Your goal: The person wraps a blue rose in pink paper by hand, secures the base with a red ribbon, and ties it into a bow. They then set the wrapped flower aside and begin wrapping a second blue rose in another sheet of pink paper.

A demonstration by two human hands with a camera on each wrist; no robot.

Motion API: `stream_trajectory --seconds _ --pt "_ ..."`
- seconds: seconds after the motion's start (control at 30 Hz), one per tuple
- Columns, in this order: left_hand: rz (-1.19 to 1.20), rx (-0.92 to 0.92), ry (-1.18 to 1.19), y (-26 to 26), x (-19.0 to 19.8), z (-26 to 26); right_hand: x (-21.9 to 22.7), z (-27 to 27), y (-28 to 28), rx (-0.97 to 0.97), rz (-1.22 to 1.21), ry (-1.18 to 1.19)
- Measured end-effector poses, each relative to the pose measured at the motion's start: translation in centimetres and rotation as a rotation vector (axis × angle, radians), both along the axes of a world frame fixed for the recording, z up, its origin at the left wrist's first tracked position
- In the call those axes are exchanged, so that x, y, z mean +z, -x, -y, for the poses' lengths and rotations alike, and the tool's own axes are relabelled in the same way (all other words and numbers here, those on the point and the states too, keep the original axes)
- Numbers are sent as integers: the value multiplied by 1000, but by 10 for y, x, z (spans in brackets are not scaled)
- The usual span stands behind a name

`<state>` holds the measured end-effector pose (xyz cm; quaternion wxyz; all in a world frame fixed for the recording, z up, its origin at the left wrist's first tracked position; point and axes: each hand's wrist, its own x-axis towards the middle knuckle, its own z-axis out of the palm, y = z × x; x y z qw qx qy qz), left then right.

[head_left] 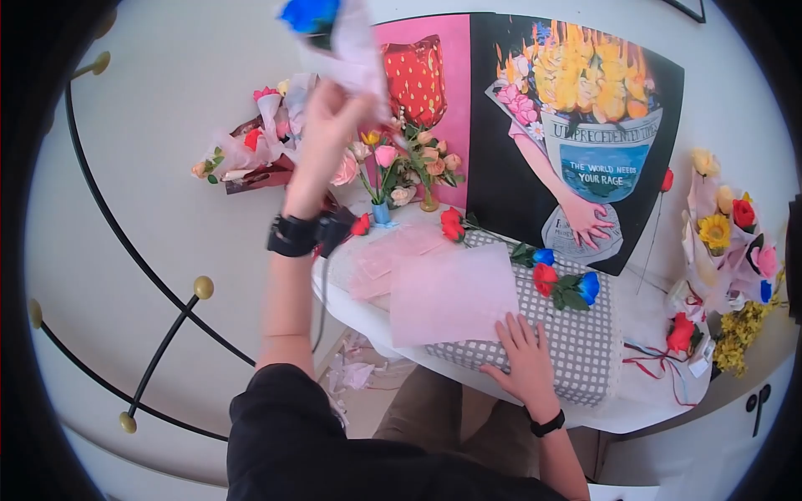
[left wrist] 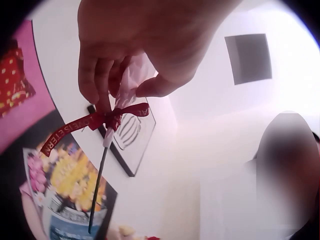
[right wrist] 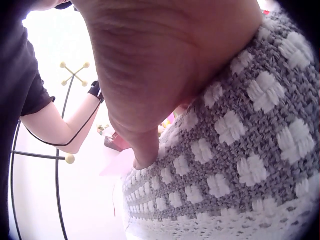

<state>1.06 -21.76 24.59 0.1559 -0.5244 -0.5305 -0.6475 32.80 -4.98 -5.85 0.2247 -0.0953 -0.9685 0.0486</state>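
Note:
In the head view my left hand (head_left: 332, 125) is raised high at the left, pinching a single blue rose (head_left: 309, 15) wrapped in pale pink paper (head_left: 357, 54). The left wrist view shows the fingers round the gathered paper, above a red ribbon (left wrist: 111, 120) tied in a bow. A thin dark stem (left wrist: 98, 187) sticks out below the bow. My right hand (head_left: 528, 359) rests with spread fingers on the grey and white checked cloth (head_left: 576, 363). Its fingertips lie at the corner of a square pink paper sheet (head_left: 455, 296).
Loose red and blue roses (head_left: 568, 284) lie on the table beyond the right hand. Small vases of flowers (head_left: 382, 213) stand at the back, before a poster (head_left: 493, 159). Wrapped bouquets stand left and right (head_left: 718, 225). A black rack (head_left: 171, 338) is at the left.

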Motion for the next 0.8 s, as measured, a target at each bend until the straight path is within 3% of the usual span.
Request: stream_trajectory --seconds 0.03,0.23,0.3,0.33,0.37,0.4,0.53,0.6,0.63,0.7,0.77,0.8 --pt "-40 134 -19 30 8 13 0 0 0 -2 4 4" --pt "-135 440 -3 157 90 89 3 1 0 -5 19 35" --pt "-183 690 92 216 102 105 4 1 0 -6 18 37" --pt "-185 687 91 238 103 109 4 1 1 -9 21 35" --pt "-199 819 190 258 104 110 4 1 1 -13 22 34" --pt "-214 950 287 277 101 108 4 0 1 -20 16 32" --pt "-211 1052 419 366 52 89 4 1 0 -18 27 49" --pt "-464 1074 441 397 21 89 4 1 0 -14 33 48" --pt "-451 1073 443 403 12 91 4 0 0 -9 25 50" --pt "-37 979 691 391 1 93 3 1 0 3 27 45" --pt "50 907 642 391 -7 94 4 0 0 0 26 44" --pt "-30 1049 688 408 -9 95 4 0 0 -2 26 39"
